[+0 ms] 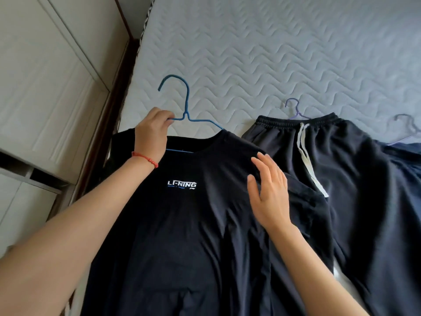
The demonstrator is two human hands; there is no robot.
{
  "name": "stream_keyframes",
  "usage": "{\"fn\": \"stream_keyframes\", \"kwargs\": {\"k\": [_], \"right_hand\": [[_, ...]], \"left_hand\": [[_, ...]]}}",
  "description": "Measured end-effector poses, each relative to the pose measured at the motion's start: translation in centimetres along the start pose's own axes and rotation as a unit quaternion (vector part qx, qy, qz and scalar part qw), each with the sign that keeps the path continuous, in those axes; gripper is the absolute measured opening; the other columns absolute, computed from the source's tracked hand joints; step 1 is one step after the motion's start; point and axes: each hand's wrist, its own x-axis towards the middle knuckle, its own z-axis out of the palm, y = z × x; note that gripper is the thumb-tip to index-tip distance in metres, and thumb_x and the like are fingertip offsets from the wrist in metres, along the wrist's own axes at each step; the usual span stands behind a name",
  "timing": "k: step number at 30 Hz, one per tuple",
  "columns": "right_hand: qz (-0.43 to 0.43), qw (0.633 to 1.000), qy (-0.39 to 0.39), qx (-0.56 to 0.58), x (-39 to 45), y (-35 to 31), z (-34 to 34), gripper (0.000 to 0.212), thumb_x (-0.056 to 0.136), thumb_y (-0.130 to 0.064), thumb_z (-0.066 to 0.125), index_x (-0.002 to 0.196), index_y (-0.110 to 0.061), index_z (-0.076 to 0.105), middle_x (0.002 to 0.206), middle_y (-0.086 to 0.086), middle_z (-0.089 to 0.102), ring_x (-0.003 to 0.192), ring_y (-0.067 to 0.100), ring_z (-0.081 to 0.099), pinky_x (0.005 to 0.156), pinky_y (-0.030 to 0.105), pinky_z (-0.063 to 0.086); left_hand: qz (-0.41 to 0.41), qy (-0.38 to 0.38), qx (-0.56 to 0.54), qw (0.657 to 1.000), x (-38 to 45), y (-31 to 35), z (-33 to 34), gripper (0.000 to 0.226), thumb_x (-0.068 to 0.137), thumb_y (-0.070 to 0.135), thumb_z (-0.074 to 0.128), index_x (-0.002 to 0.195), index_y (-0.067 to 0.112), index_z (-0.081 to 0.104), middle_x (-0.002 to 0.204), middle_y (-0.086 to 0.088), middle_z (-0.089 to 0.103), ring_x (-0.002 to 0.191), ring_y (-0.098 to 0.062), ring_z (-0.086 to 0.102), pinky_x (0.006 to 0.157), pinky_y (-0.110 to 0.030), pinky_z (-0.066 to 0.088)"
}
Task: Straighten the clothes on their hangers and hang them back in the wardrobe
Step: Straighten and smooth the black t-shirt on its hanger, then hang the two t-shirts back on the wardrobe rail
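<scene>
Head view: T-shirt [193,213] lengthwise on mattress [273,53], blue hanger [184,110] hook away.

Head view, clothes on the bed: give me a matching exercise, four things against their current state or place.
Things:
1. blue hanger
2. black T-shirt
3. dark shorts
4. right hand

States:
A. lies to the right of the T-shirt, white drawstring showing
B. gripped by the left hand
C. flat, fingers straight, on the shirt's shoulder
D. bears a white chest logo

Pairs: 1-B, 2-D, 3-A, 4-C
</scene>
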Motion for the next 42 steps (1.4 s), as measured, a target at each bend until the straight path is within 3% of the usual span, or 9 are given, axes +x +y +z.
{"fn": "stream_keyframes", "kwargs": {"k": [8, 14, 17, 23, 30, 34, 36, 38, 42], "right_hand": [[0.011, 0.998, 0.052, 0.014, 0.2, -10.4, -11.0, 0.043, 0.092, -0.032, 0.043, 0.130, -0.013, 0.047, 0.134, 0.003, 0.051, 0.125, 0.012, 0.036, 0.107, 0.026, 0.024], [0.021, 0.999, 0.038, 0.007, -4.0, -15.5, -18.6, 0.031, 0.090, -0.039, 0.045, 0.104, -0.018, 0.063, 0.098, -0.005, 0.067, 0.088, 0.017, 0.063, 0.072, 0.025, 0.044], [0.043, 0.995, 0.087, 0.019, -6.9, -16.7, -22.1, 0.029, 0.088, -0.039, 0.045, 0.087, -0.016, 0.063, 0.079, -0.005, 0.065, 0.071, 0.011, 0.058, 0.064, 0.023, 0.042], [0.142, 0.976, 0.165, 0.006, -13.4, -16.7, -30.4, 0.025, 0.085, -0.037, 0.052, 0.079, -0.016, 0.065, 0.059, -0.019, 0.052, 0.056, 0.006, 0.051, 0.055, 0.024, 0.040], [0.226, 0.940, 0.253, -0.025, -22.4, -14.0, -40.4, 0.017, 0.082, -0.028, 0.061, 0.081, -0.013, 0.070, 0.065, -0.007, 0.065, 0.073, 0.010, 0.057, 0.061, 0.025, 0.039], [0.263, 0.918, 0.295, -0.040, -29.5, -11.4, -47.3, 0.014, 0.082, -0.027, 0.064, 0.080, -0.015, 0.072, 0.073, -0.004, 0.071, 0.069, 0.014, 0.064, 0.063, 0.026, 0.042], [0.274, 0.908, 0.313, -0.048, -33.3, -10.2, -51.2, 0.016, 0.081, -0.029, 0.063, 0.080, -0.016, 0.072, 0.074, -0.008, 0.071, 0.069, 0.008, 0.062, 0.064, 0.018, 0.043], [0.286, 0.894, 0.340, -0.054, -37.0, -9.1, -55.2, 0.020, 0.078, -0.031, 0.059, 0.080, -0.016, 0.072, 0.072, -0.013, 0.067, 0.075, 0.002, 0.058, 0.066, 0.008, 0.040], [0.329, 0.860, 0.388, -0.045, -42.9, -6.7, -62.6, 0.008, 0.081, -0.021, 0.066, 0.082, -0.017, 0.072, 0.070, -0.013, 0.064, 0.076, -0.001, 0.057, 0.067, 0.006, 0.039]], "left_hand": [[0.094, 0.027, -0.083, 0.992, -0.5, 7.2, -11.3, 0.019, 0.086, 0.008, 0.053, 0.084, -0.005, 0.066, 0.076, -0.021, 0.063, 0.077, -0.014, 0.052, 0.078, -0.015, 0.042], [0.197, 0.058, -0.156, 0.966, -2.3, 14.0, -18.0, 0.017, 0.092, 0.021, 0.050, 0.090, 0.007, 0.059, 0.075, -0.016, 0.065, 0.075, -0.014, 0.055, 0.074, -0.026, 0.051], [0.215, 0.048, -0.176, 0.959, -3.2, 17.1, -19.5, 0.007, 0.091, 0.020, 0.054, 0.091, 0.014, 0.056, 0.075, -0.011, 0.065, 0.074, -0.014, 0.056, 0.069, -0.032, 0.052], [0.240, -0.004, -0.244, 0.940, -4.8, 25.9, -20.8, 0.011, 0.086, 0.022, 0.058, 0.088, 0.013, 0.063, 0.076, -0.006, 0.066, 0.076, -0.011, 0.056, 0.071, -0.020, 0.049], [0.247, -0.083, -0.319, 0.911, -9.8, 38.8, -20.2, 0.013, 0.084, 0.027, 0.057, 0.088, 0.017, 0.063, 0.079, -0.004, 0.067, 0.078, -0.007, 0.056, 0.074, -0.013, 0.044], [0.269, -0.126, -0.354, 0.887, -14.1, 47.6, -19.4, 0.022, 0.087, 0.041, 0.052, 0.090, 0.020, 0.060, 0.080, -0.003, 0.068, 0.074, -0.007, 0.058, 0.067, -0.021, 0.049], [0.272, -0.131, -0.360, 0.883, -16.5, 51.9, -19.0, 0.035, 0.090, 0.046, 0.045, 0.090, 0.017, 0.064, 0.081, -0.002, 0.068, 0.073, -0.008, 0.061, 0.068, -0.028, 0.051], [0.283, -0.119, -0.351, 0.885, -18.8, 56.2, -18.6, 0.041, 0.091, 0.046, 0.043, 0.090, 0.014, 0.067, 0.084, -0.001, 0.069, 0.078, -0.008, 0.060, 0.076, -0.032, 0.049], [0.298, -0.108, -0.341, 0.885, -22.1, 63.8, -18.0, 0.044, 0.092, 0.048, 0.039, 0.105, 0.015, 0.065, 0.102, -0.005, 0.069, 0.100, -0.011, 0.054, 0.094, -0.028, 0.036]]}}
